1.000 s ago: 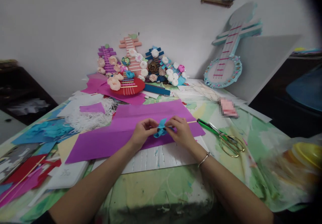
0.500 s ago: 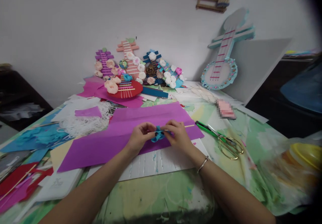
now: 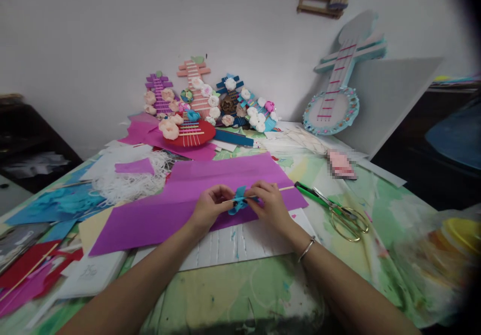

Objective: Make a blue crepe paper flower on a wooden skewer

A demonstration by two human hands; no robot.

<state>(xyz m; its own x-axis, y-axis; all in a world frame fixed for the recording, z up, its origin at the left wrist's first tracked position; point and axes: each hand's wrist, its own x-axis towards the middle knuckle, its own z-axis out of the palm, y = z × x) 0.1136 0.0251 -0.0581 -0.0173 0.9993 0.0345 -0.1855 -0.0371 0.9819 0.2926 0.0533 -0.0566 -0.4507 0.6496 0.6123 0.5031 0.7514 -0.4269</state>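
Note:
Both hands meet over a purple sheet (image 3: 150, 222). Between them is a small piece of folded, looped blue crepe-like strip (image 3: 239, 199), one end of it sticking up. My left hand (image 3: 212, 205) pinches the strip's left side between thumb and fingers. From the other side, my right hand (image 3: 268, 202) is closed on the strip's right side. A thin wooden stick (image 3: 287, 188) runs through or under the right fingers and pokes out to the right; how the strip sits on it is partly hidden. Beneath the sheet's near edge lies a white board (image 3: 221, 252) with ridged lines.
Scissors (image 3: 343, 214) and a green cutter (image 3: 311, 193) lie right of the sheet. Blue crepe pieces (image 3: 63, 202) and white shredded strands (image 3: 116, 182) are at left. Flower-decorated instrument models (image 3: 197, 134) line the wall. A bagged yellow-lidded container (image 3: 460, 234) stands at right.
The blue strip's loose end now stands higher and shows wider between my fingers. Both hands keep their grip, and the view has shifted slightly.

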